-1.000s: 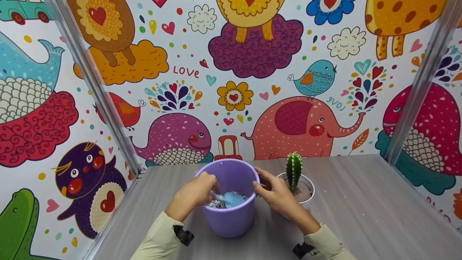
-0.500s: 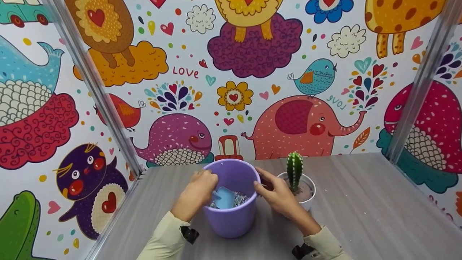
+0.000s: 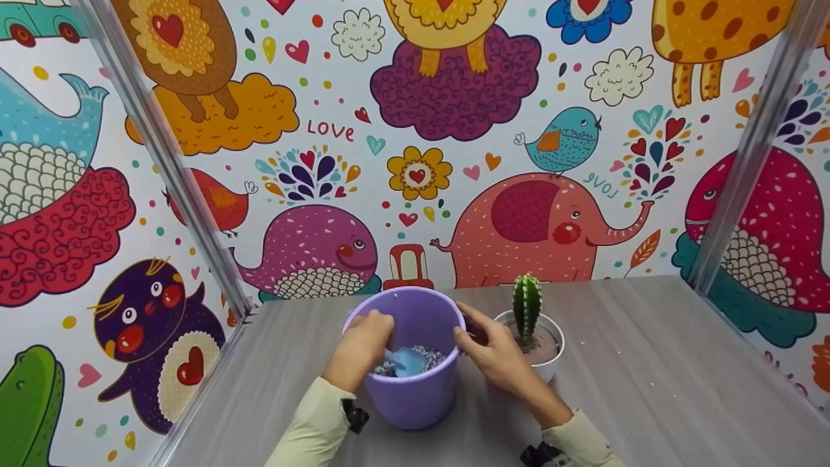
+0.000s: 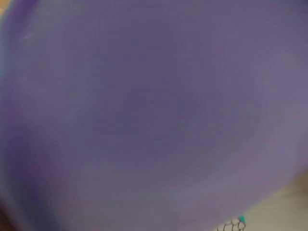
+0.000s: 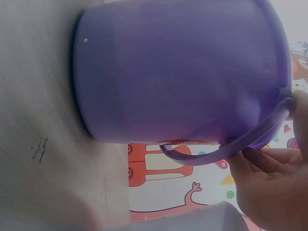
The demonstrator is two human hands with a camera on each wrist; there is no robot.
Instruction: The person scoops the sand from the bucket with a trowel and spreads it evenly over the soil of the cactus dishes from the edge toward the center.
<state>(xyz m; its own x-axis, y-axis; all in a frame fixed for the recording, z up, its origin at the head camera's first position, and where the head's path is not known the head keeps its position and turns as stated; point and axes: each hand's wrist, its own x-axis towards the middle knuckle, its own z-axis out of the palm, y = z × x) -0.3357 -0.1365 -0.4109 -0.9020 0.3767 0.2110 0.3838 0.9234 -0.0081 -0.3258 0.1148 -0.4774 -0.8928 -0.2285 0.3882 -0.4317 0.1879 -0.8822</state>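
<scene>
A purple bucket (image 3: 412, 402) stands on the table with loose, multicoloured gravel (image 3: 431, 355) at its bottom. My left hand (image 3: 363, 340) reaches over the left rim and grips the handle of a light-blue toy shovel (image 3: 410, 362), whose blade rests down in the gravel. The bucket's wall (image 4: 154, 106) fills the left wrist view, so that hand and the shovel are hidden there. With my right hand (image 3: 496, 350) I hold the bucket's right rim. In the right wrist view its fingers lie by the purple carrying handle (image 5: 202, 156), which hangs down the side.
Just right of the bucket, behind my right hand, a cactus (image 3: 527, 308) grows in a white pot (image 3: 550, 370). White specks lie on the grey wood-grain table (image 3: 648, 350). A printed cartoon wall (image 3: 415, 220) closes off the back and sides, with metal posts at the corners.
Half a second ago the shovel blade was raised and tilted above the gravel; now it is lower, flatter in it. My left hand has shifted slightly; the right hand keeps its hold.
</scene>
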